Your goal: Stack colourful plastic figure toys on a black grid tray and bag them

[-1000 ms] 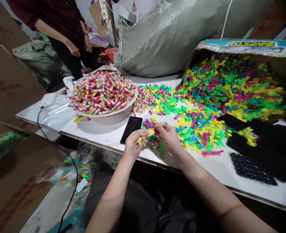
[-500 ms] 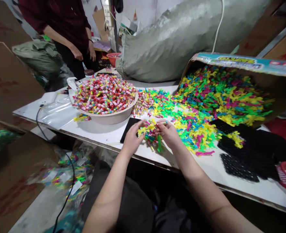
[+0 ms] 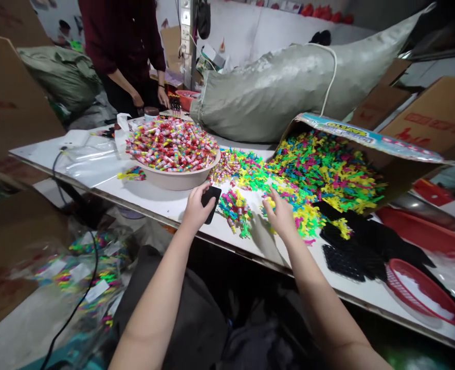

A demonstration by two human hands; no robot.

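And here's the left hand, open over the phone, contact unclear; that looks stiff, slick, best edge-gripped. Right of the phone, toys heap on the desk: likely light, rubbery, pinchable mid-body. Farther right, the right hand hovers open.

Left hand and right hand: both bare. 2 bare forearms, crease near each elbow. Lap clothing is dark grey, plain; darker toward the middle, detail lost in shadow.
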